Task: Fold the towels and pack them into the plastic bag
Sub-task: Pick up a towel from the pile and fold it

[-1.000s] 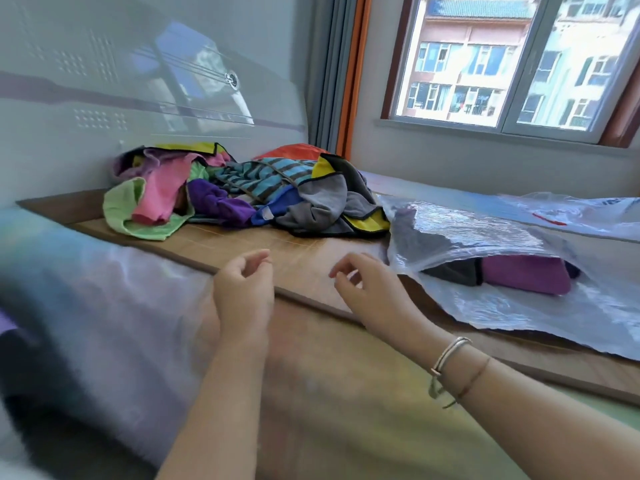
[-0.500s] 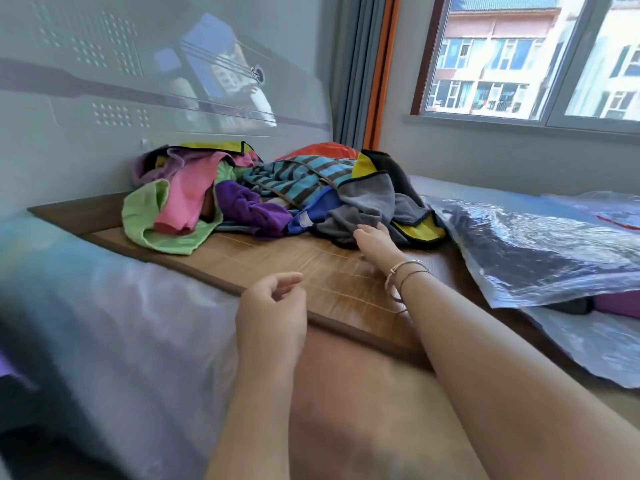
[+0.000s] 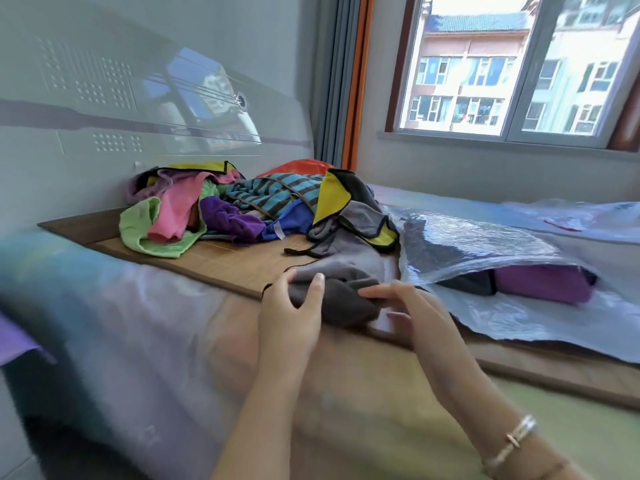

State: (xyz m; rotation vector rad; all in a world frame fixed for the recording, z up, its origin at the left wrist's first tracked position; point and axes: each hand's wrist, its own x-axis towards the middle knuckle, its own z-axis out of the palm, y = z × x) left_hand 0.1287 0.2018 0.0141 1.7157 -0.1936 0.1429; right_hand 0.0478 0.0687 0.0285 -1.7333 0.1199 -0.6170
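Observation:
A grey towel (image 3: 341,271) with black edging lies stretched from the heap toward me across the bamboo mat (image 3: 239,263). My left hand (image 3: 289,306) pinches its near bunched end from the left. My right hand (image 3: 412,310) grips the same end from the right. Behind lies a heap of unfolded towels (image 3: 242,206): green, pink, purple, striped blue, yellow and orange. To the right a clear plastic bag (image 3: 485,244) lies flat with its mouth toward me; inside it are a folded purple towel (image 3: 543,284) and a dark one (image 3: 467,284).
The mat lies on a bed covered with glossy sheeting (image 3: 121,323). A grey panelled wall (image 3: 138,98) runs along the left, close behind the heap. A window (image 3: 512,64) is at the back right. More plastic (image 3: 571,216) lies beyond the bag.
My right hand reached to the heap, took the grey towel and drew it toward me. My left hand moved forward and closed on the towel's near end.

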